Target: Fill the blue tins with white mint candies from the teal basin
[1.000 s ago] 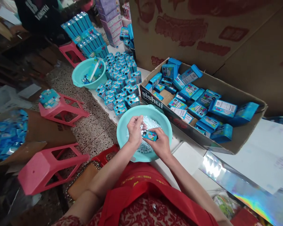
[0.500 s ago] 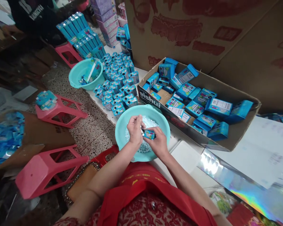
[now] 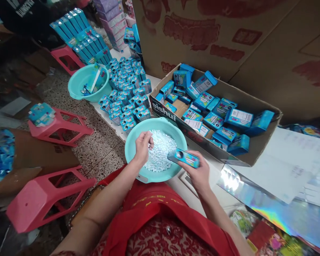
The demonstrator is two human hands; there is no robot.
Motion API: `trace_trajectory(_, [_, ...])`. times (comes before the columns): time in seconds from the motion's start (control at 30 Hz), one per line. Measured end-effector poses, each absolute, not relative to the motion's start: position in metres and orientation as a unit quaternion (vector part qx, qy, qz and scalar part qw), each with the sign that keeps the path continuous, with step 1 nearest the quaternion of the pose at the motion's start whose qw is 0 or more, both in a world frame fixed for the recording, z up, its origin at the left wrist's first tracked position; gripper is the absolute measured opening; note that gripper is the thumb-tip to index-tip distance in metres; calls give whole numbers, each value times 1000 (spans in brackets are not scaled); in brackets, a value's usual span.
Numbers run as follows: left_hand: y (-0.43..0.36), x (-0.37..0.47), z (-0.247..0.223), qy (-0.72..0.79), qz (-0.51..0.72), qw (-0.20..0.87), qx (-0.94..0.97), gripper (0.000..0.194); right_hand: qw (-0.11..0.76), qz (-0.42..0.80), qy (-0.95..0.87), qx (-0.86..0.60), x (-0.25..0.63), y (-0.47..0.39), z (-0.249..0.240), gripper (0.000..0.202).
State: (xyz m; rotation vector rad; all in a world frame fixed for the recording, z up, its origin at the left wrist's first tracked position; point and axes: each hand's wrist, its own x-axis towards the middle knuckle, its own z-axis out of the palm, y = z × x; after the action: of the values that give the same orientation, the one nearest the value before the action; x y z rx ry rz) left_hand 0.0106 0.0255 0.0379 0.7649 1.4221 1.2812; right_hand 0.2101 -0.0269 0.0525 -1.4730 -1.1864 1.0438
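My right hand (image 3: 200, 169) grips a small blue candy box (image 3: 187, 158) at the right rim of a turquoise basin (image 3: 130, 158). A round hole shows in the box's upward side. Many small white candies (image 3: 161, 151) lie heaped in the basin. Over their left part hovers my left hand (image 3: 143, 146), its fingers curled together; what they hold, if anything, is hidden. Beyond the basin, rows of similar blue boxes (image 3: 128, 96) stand with their holes upward.
A cardboard carton (image 3: 200, 144) with loose blue boxes sits to the right, a large carton wall (image 3: 192, 39) behind. A second turquoise basin (image 3: 74, 90) stands further left. Pink stools (image 3: 37, 192) are on the floor at left. White sheets (image 3: 277, 167) lie at right.
My hands have moved apart. The right one has carried the box rightward, away from the left hand, which has drawn slightly left over the candies. The view has shifted a little.
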Motion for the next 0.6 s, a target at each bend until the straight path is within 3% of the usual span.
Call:
trace_trajectory(0.1, [12,-2,6,603,303,451,583,23,503,321,-434,-675,254,-50,54,44])
trace_trajectory(0.17, [7,0,-14,590,210,375,684,31,503,250,-391,-729,279,-63,40,47])
trace_trajectory(0.33, [7,36,-47,516,107,339,779,45,477,162,-323,-802,312,-82,-16,57])
trace_trajectory(0.5, [5,57,-59,483,82,349,798,43,464,-61,-547,-694,292,-87,-18,57])
trace_trajectory(0.53, [4,58,-59,483,74,348,800,41,461,-81,-589,-658,278,-85,-14,54])
trace_trajectory(0.6, [3,57,-56,489,43,342,801,36,458,-7,-678,-574,243,-77,-8,38])
